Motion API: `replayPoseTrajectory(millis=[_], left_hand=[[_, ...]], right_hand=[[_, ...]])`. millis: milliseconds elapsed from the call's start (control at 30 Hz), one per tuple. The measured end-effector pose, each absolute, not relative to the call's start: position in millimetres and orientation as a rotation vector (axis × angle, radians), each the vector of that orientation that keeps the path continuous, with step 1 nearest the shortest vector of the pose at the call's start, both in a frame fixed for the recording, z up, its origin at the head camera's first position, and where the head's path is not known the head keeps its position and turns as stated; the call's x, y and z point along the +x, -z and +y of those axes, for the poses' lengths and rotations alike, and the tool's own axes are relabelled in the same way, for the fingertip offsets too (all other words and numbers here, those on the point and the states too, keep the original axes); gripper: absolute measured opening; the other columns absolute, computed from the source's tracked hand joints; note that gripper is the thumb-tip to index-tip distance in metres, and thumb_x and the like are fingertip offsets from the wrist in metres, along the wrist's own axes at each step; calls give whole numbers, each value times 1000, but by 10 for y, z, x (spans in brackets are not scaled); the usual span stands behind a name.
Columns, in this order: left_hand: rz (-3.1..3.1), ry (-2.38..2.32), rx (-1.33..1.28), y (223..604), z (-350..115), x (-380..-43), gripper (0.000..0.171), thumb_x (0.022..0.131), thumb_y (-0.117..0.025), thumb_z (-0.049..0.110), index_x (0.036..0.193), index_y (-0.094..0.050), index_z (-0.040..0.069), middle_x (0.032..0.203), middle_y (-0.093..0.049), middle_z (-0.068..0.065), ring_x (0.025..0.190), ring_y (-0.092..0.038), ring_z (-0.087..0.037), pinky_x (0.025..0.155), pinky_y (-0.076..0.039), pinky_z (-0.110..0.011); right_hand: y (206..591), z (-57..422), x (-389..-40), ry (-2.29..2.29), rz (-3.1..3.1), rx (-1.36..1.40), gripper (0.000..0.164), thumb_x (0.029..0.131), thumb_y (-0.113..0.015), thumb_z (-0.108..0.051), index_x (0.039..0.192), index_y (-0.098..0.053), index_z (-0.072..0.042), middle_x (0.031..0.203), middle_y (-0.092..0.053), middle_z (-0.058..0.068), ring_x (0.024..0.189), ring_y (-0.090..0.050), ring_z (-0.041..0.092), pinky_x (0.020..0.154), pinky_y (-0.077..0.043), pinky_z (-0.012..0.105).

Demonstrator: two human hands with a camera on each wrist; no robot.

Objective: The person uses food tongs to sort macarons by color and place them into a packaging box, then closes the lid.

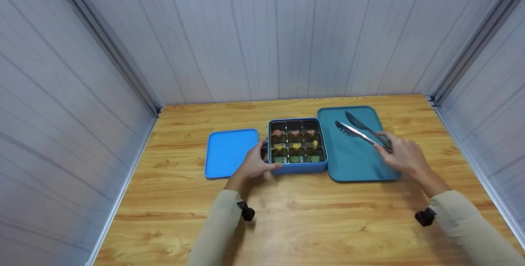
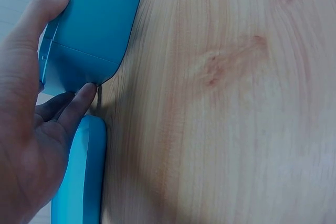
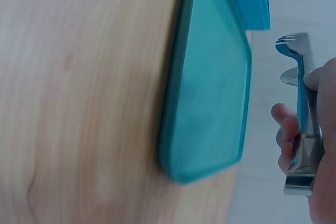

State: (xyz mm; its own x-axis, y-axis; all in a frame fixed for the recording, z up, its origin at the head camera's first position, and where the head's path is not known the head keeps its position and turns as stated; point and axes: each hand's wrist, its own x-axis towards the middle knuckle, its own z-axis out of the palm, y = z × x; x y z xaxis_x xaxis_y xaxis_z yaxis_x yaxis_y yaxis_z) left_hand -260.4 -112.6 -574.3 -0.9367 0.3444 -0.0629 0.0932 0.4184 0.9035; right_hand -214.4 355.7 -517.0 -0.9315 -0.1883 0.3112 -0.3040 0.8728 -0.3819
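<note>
A blue box (image 1: pixel 298 168) stands in the middle of the table, its inside split into small compartments. Reddish pieces (image 1: pixel 294 133) lie in the far row, yellow ones (image 1: pixel 295 146) in the middle and green ones (image 1: pixel 294 159) in the near row. My left hand (image 1: pixel 254 162) holds the box at its near left corner, thumb at the rim and fingers against the side. Metal tongs (image 1: pixel 361 133) are gripped in my right hand (image 1: pixel 404 156), raised above a teal tray (image 1: pixel 357 163). The tongs' arms are spread, with nothing visible between their tips (image 3: pixel 295 43).
A flat blue lid-like piece (image 1: pixel 227 153) lies left of the box, close to my left hand. The teal tray sits against the box's right side. Pale panel walls (image 1: pixel 254 36) enclose the wooden table (image 1: pixel 303 216) at the back and both sides.
</note>
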Motion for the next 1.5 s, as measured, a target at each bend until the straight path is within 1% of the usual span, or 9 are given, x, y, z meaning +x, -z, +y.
replayPoseTrajectory(millis=[167, 400, 667, 767, 833, 1067, 1233, 1400, 1500], left_hand=[[2426, -1551, 383, 5756, -1122, -2608, 116, 90, -97, 31, 179, -27, 8, 167, -57, -20, 153, -59, -37, 127, -50, -56], [2440, -1550, 409, 5763, -1122, -2598, 112, 90, -97, 30, 177, -30, 7, 165, -59, -19, 150, -60, -36, 126, -50, -56], [2443, -1554, 397, 5770, -1108, -2603, 111, 92, -95, 26, 178, -28, 8, 169, -55, -19, 154, -58, -38, 128, -49, -58], [2463, -1531, 385, 5753, -1107, -2598, 112, 90, -97, 28, 178, -30, 8, 168, -56, -20, 156, -56, -38, 130, -47, -57], [2458, -1534, 379, 5747, -1108, -2593, 113, 89, -98, 28, 178, -30, 9, 168, -56, -19, 156, -55, -37, 130, -46, -57], [2395, -1613, 380, 5760, -1103, -2600, 113, 91, -97, 23, 179, -28, 10, 170, -54, -19, 153, -58, -37, 128, -49, -57], [2422, -1577, 368, 5752, -1102, -2601, 113, 90, -97, 25, 178, -29, 9, 170, -54, -19, 156, -56, -37, 130, -47, -58], [2446, -1545, 380, 5750, -1116, -2599, 110, 91, -96, 27, 178, -31, 9, 168, -56, -19, 151, -59, -37, 126, -49, -59], [2459, -1529, 385, 5753, -1127, -2596, 111, 91, -96, 29, 178, -30, 9, 168, -56, -19, 149, -61, -37, 124, -51, -58]], right_hand=[[5210, 3744, -2123, -636, -2785, 313, 42, 108, -75, -22, 141, -68, 3, 66, -56, 5, 55, -45, 14, 52, -31, 28], [5241, 4003, -2140, -683, -2822, 224, 45, 111, -70, -26, 144, -66, 5, 76, -71, 17, 58, -51, 17, 53, -36, 32], [5316, 4248, -2162, -681, -2848, 91, 52, 113, -65, -33, 145, -63, 8, 59, -51, 3, 53, -42, 18, 50, -31, 33], [5333, 4308, -2164, -686, -2877, 35, 55, 114, -63, -36, 147, -61, 8, 57, -43, -1, 52, -39, 17, 48, -29, 32], [5338, 4336, -2170, -693, -2888, 1, 55, 114, -63, -36, 147, -61, 8, 57, -43, -1, 52, -38, 16, 47, -29, 32], [5354, 4403, -2229, -726, -2905, -123, 60, 116, -57, -38, 150, -56, 11, 72, -61, 14, 56, -45, 20, 49, -34, 36], [5398, 4438, -2244, -746, -2943, -222, 61, 116, -54, -42, 152, -54, 8, 77, -61, 18, 57, -48, 22, 49, -38, 37], [5433, 4480, -2249, -764, -2963, -279, 66, 116, -52, -43, 156, -52, 10, 97, -70, 33, 64, -56, 26, 52, -41, 38], [5441, 4485, -2243, -787, -2990, -310, 70, 117, -51, -45, 158, -51, 11, 105, -72, 35, 65, -56, 28, 54, -41, 39]])
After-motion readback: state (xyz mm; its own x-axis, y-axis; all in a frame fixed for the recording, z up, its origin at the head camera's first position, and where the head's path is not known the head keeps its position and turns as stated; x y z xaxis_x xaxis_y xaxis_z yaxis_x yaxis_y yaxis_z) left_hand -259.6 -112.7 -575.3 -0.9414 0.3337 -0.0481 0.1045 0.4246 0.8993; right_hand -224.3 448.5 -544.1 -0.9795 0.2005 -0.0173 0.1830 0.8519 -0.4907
